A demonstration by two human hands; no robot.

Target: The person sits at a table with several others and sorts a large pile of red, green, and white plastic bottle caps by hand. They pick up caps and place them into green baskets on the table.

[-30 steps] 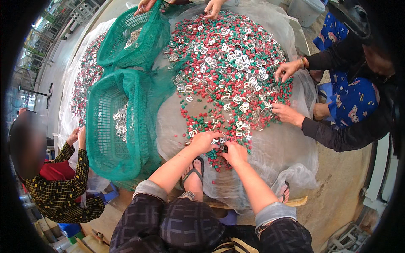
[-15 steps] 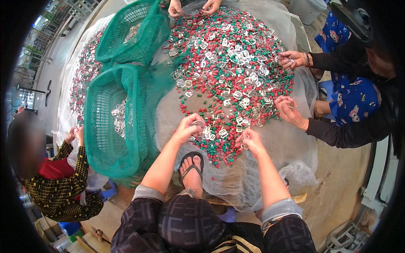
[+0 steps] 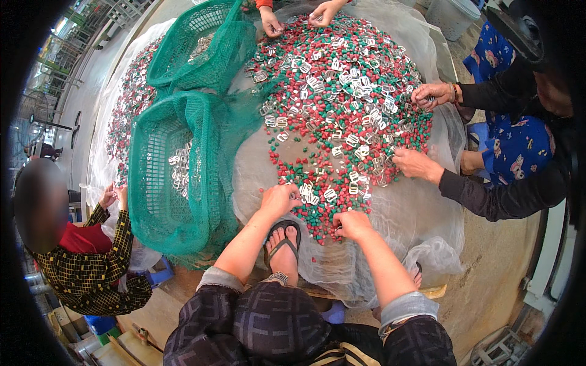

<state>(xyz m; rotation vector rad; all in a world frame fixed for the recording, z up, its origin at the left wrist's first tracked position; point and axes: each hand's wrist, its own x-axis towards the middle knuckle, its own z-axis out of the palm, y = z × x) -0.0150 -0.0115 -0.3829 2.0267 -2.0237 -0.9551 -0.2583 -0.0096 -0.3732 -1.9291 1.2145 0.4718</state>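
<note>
A heap of small red and green cone-like pieces lies on white mesh sheeting, mixed with many silver slide buckles. My left hand is curled at the near left edge of the heap, beside a cluster of buckles. Its fingers are closed, and whatever they hold is hidden. At the near right edge, my right hand reaches down to the pieces with thumb and fingers pinched together. I cannot make out anything between its fingertips.
Two green baskets draped in green netting stand to the left, with buckles inside. One co-worker's hands work at the heap's right side, another's at the far side. A third person sits left by a second heap.
My left hand has turned and lowered slightly beside the buckles. My right hand has moved down and left to the heap's edge; the buckle seen at its fingers no longer shows.
</note>
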